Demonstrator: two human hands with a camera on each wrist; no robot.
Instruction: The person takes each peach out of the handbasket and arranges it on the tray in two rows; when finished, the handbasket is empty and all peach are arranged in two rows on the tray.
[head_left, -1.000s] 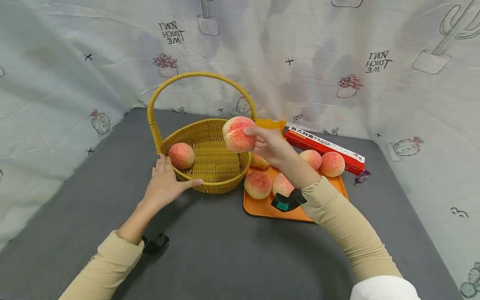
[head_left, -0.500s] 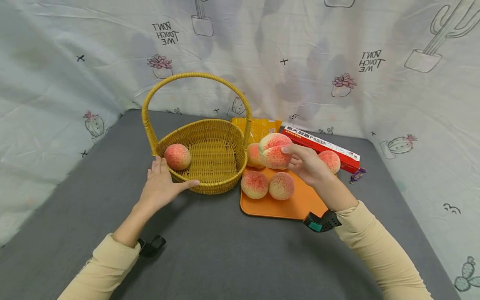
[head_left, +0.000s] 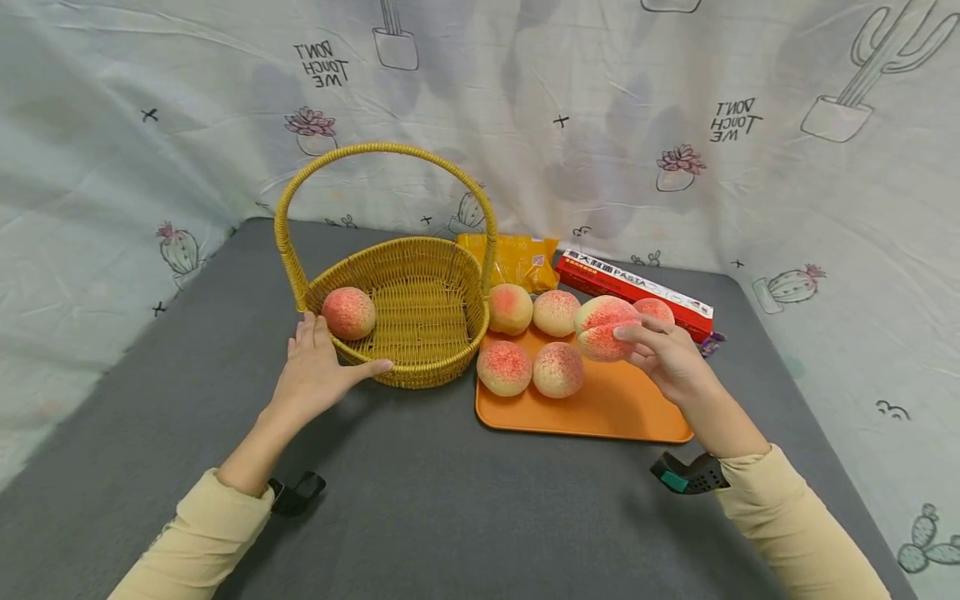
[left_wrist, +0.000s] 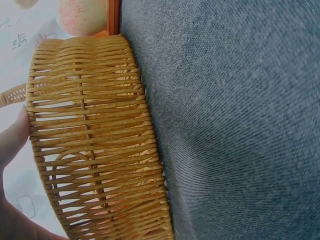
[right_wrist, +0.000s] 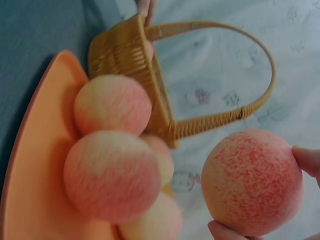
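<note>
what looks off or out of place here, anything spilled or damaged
Nothing stands out. The basket stands upright with one peach inside, the left hand resting on its rim. Five peaches sit on the orange tray, and the right hand holds another peach above it. Nothing is spilled or damaged.

Close up, the woven wall of the wicker basket fills the left half, standing on grey cloth. Fingers of the left hand press against its left side. Beyond its top edge show an orange tray's rim and a peach.
</note>
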